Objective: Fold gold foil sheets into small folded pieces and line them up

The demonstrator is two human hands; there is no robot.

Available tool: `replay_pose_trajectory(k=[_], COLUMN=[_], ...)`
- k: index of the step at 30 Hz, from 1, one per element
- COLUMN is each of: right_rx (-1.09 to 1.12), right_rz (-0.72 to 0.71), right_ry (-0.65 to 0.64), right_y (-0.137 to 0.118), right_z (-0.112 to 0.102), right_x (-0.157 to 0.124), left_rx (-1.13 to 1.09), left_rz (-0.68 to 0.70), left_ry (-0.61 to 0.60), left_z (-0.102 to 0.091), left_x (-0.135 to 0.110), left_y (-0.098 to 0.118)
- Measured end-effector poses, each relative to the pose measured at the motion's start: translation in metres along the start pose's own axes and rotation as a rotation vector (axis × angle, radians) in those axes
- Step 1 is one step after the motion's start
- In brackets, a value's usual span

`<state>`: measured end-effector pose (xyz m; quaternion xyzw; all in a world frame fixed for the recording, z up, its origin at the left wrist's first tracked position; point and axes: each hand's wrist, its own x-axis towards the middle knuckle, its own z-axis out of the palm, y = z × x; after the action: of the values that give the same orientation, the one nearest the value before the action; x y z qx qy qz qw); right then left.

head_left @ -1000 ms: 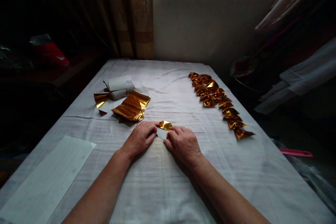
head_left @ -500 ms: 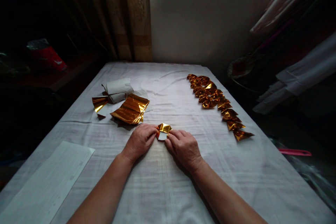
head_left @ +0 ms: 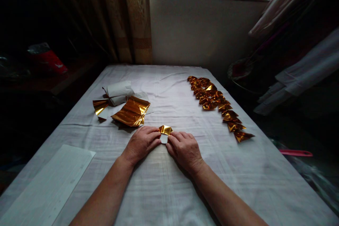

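I see gold foil piece [head_left: 165,130] on worktop [head_left: 169,187], just right of foil stack [head_left: 131,112], nearer me. Left hand [head_left: 141,143] and right hand [head_left: 185,149] close together, fingertips pinching piece from either side. Folded-piece row [head_left: 217,103] well right of stack.
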<state>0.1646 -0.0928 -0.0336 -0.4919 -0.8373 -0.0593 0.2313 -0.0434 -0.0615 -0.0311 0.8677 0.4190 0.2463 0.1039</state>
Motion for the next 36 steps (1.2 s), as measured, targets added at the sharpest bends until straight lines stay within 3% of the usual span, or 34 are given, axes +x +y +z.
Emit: replay_pose_trajectory(k=[14, 20, 36], right_rx=[0.194, 0.234, 0.053], right_rz=[0.125, 0.147, 0.451], right_ry=[0.057, 0.067, -0.156], right_y=[0.012, 0.015, 0.012], right_z=[0.008, 0.009, 0.003], right_x=[-0.004, -0.004, 0.013], left_rx=[-0.036, 0.057, 0.161], left_rz=[-0.048, -0.070, -0.351], left_ry=[-0.036, 0.078, -0.011], left_z=[-0.002, 0.010, 0.013], left_x=[0.001, 0.003, 0.027], left_y=[0.002, 0.002, 0.015])
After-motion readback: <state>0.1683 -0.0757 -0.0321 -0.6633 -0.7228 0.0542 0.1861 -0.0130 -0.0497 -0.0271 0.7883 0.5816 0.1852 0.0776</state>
